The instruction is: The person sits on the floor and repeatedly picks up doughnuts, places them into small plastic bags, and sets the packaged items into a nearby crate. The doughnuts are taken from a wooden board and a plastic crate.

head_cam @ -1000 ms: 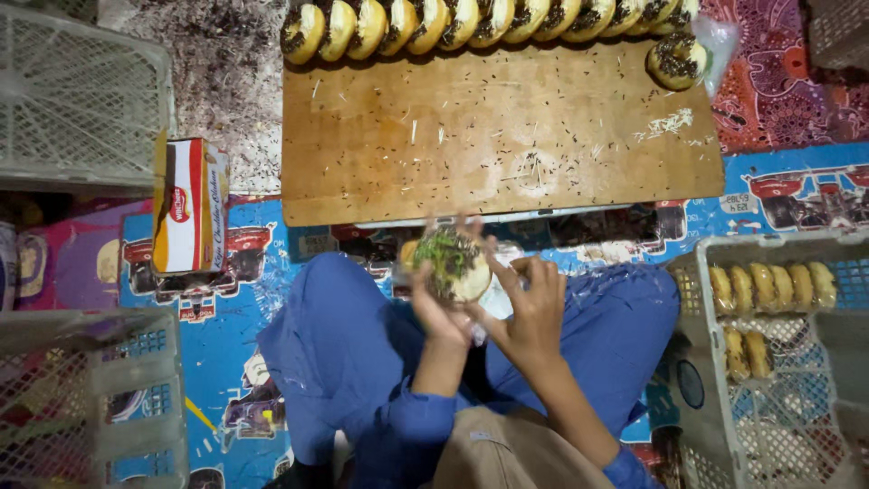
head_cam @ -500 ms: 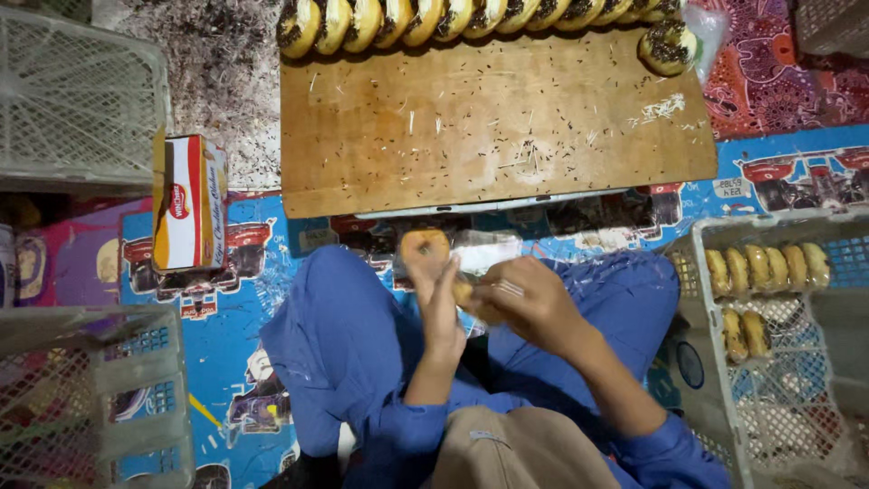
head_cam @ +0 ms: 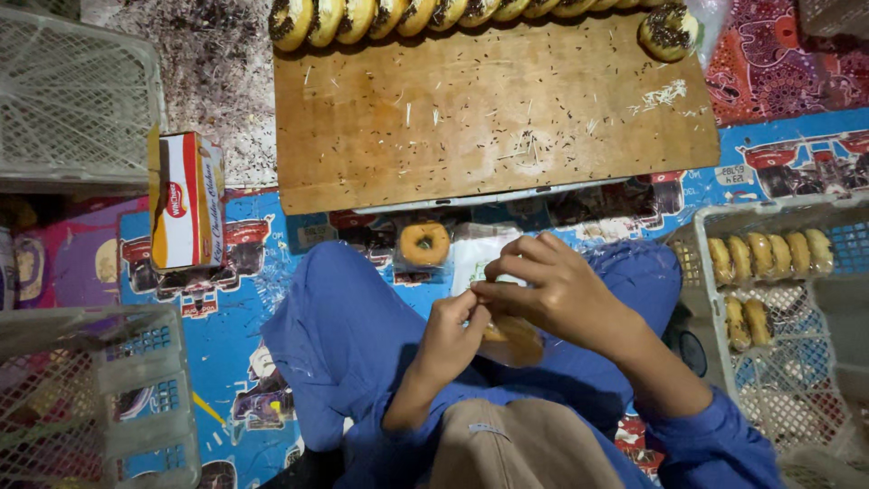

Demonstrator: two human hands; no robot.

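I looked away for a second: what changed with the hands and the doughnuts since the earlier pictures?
Both hands came down toward the lap: the left hand and right hand now pinch a clear bag with a doughnut inside. A plain wrapped doughnut now lies uncovered by the knees. The wooden board, carton and crates stayed put.

Dim warm light, dark corners, slight blur, wide-angle distortion

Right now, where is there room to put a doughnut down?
The middle of the wooden board is bare, below the doughnut row along its far edge. The white crate is partly filled. The lap is crowded by both hands.
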